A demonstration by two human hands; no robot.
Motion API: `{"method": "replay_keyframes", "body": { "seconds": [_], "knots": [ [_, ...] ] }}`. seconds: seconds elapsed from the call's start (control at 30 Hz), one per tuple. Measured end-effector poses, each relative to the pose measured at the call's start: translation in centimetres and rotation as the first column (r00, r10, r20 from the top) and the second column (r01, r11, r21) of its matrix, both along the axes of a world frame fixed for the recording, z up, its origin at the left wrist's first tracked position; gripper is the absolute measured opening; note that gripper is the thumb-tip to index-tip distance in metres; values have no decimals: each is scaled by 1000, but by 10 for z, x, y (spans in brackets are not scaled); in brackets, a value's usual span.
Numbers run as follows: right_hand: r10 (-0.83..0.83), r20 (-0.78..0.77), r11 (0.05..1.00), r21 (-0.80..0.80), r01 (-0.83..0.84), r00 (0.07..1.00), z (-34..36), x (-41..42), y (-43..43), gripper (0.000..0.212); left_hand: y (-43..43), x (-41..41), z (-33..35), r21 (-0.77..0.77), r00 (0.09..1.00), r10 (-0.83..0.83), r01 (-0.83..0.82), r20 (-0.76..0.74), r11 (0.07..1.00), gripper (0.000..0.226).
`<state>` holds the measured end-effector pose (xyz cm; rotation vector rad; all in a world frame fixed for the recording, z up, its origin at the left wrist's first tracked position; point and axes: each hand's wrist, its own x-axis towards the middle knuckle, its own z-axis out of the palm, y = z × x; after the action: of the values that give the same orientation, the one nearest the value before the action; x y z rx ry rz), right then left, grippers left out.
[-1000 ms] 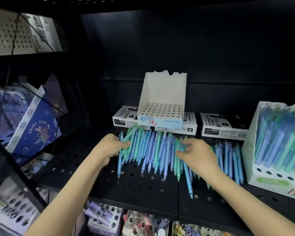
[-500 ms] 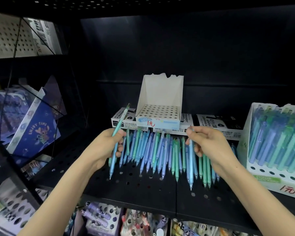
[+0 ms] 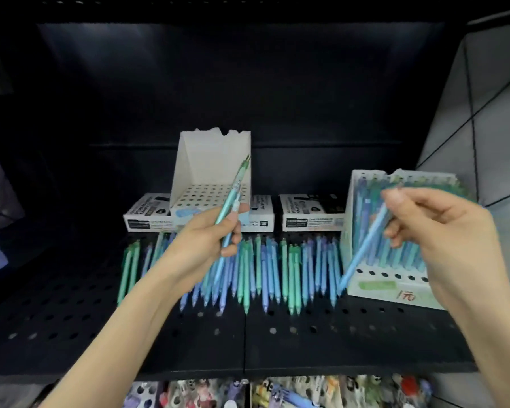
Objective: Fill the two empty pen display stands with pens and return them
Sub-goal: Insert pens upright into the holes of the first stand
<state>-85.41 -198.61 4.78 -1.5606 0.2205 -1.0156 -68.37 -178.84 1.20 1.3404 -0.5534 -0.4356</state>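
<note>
An empty white pen stand (image 3: 212,169) with a holed base sits at the back middle of the black shelf. My left hand (image 3: 206,240) grips two pens (image 3: 233,195), teal and light blue, tilted up in front of that stand. My right hand (image 3: 436,231) pinches a light blue pen (image 3: 365,245), tip down-left, in front of a white stand (image 3: 380,287) that holds several blue and green pens; its front row of holes is bare. Several loose blue and green pens (image 3: 265,269) lie in a row on the shelf.
Two white-and-black marker boxes (image 3: 309,213) lie flat behind the loose pens, one partly under the empty stand. The perforated black shelf (image 3: 248,343) has its front edge near me. Below it are displays of colourful items (image 3: 277,393). A wire rack (image 3: 483,98) stands at right.
Both hands lifted off the pile with pens. My left hand rose toward the empty stand; my right hand carried its pen right to the filled stand. The view shifted right.
</note>
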Motion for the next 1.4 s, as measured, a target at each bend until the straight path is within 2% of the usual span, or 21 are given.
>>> {"method": "replay_keyframes", "body": {
  "seconds": [0.13, 0.37, 0.53, 0.67, 0.77, 0.9, 0.97, 1.0, 1.07, 1.1, 1.13, 1.17, 1.23, 1.4],
  "knots": [
    [-190, 130, 978, -63, 199, 973, 7, -19, -20, 1, -36, -15, 6, -51, 994, -94, 97, 56, 994, 23],
    [-307, 114, 944, -86, 317, 945, -11, -7, -26, 8, -81, -31, 6, 19, 974, -165, 164, 153, 986, 23],
    [-347, 11, 928, -142, 345, 938, -22, 6, -27, 17, -90, -30, -1, 51, 966, -192, 186, 176, 981, 16],
    [-374, -90, 897, -287, 336, 923, -28, 15, -26, 17, -87, -27, -5, 42, 968, -174, 169, 180, 985, 20],
    [-429, -108, 842, -408, 353, 897, -25, 18, -23, 17, -85, -27, -6, 72, 958, -168, 155, 233, 985, 21],
    [-503, -248, 760, -582, 288, 828, -23, 21, -15, 24, -85, -31, -6, 88, 941, -198, 180, 275, 980, 22],
    [-544, -266, 722, -632, 282, 796, -25, 21, -13, 27, -85, -33, -5, 87, 936, -223, 206, 272, 975, 23],
    [-579, -232, 686, -656, 313, 782, -25, 21, -12, 29, -85, -33, -5, 85, 933, -237, 222, 272, 971, 24],
    [-652, -68, 572, -698, 431, 756, -25, 19, -10, 35, -84, -35, -5, 80, 921, -268, 256, 281, 963, 24],
    [-651, 3, 549, -689, 474, 759, -24, 18, -8, 38, -84, -37, -4, 77, 916, -282, 272, 286, 959, 24],
    [-627, 32, 565, -668, 483, 778, -23, 17, -4, 40, -84, -38, -4, 72, 910, -296, 288, 290, 955, 24],
    [-582, 11, 621, -640, 453, 813, -21, 18, -1, 40, -84, -40, -4, 66, 903, -312, 307, 296, 950, 25],
    [-480, -97, 749, -563, 350, 872, -18, 20, 4, 36, -84, -42, -4, 71, 883, -343, 338, 320, 938, 23],
    [-248, -174, 918, -356, 174, 953, -14, 21, 7, 5, -82, -43, -7, 132, 858, -356, 331, 370, 934, 21]
  ]
}}
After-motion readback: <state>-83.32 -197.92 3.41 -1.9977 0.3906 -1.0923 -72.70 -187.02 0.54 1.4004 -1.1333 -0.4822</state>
